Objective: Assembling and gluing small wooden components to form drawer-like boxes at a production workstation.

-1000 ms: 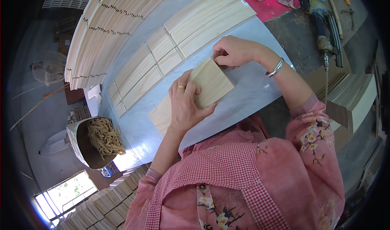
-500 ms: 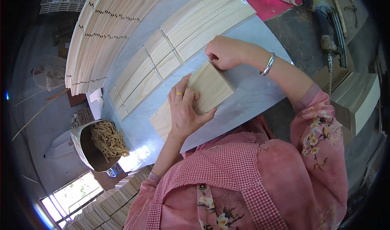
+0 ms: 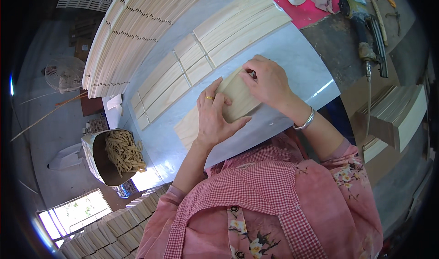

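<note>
The left hand (image 3: 212, 124), spread, clasps a wooden board (image 3: 240, 96); the right hand (image 3: 270, 83) curls at its right end, pinch indiscernible.

Right hand (image 3: 270, 83): moved nearer from the far right corner of the wooden board (image 3: 238, 94); now over the board's right end, partly covering it. Silver bracelet (image 3: 305, 120): carried nearer. Light streak (image 3: 323, 88), tabletop's right side: newly visible.

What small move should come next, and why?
Perhaps press the left hand slightly more firmly on the wooden board: that hand lies spread across it, while the right hand is at its right end and could shift it.
</note>
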A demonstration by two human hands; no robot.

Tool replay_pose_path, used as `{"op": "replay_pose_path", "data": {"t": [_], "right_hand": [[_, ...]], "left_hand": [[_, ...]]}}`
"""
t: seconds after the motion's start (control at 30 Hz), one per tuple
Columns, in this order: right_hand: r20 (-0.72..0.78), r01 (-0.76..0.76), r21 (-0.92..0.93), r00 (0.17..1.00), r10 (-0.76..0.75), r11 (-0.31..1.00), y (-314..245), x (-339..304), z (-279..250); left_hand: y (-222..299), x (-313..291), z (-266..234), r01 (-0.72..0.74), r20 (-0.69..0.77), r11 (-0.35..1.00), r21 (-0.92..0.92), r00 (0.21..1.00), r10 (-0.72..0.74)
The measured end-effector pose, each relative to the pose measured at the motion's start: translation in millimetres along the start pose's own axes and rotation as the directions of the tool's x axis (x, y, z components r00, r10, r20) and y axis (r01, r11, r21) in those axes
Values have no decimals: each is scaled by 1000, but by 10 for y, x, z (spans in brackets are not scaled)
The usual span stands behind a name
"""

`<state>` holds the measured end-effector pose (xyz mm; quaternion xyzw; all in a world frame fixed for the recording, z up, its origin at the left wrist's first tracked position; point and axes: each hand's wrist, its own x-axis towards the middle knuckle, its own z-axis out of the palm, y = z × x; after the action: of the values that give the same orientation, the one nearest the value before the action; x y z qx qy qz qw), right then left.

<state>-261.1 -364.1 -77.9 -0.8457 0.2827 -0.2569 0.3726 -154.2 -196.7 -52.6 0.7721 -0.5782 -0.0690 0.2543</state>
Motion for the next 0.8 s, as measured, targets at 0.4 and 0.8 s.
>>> {"op": "replay_pose_path", "data": {"t": [0.4, 0.8], "right_hand": [[-8, -15, -10, 1000, 15, 1000, -38, 18, -17], [35, -69, -38, 997, 71, 997, -44, 47, 18]], "left_hand": [[-460, -1281, -692, 734, -298, 551, -397, 464, -834], [-428, -1353, -726, 683, -27, 275, -677, 350, -936]]}}
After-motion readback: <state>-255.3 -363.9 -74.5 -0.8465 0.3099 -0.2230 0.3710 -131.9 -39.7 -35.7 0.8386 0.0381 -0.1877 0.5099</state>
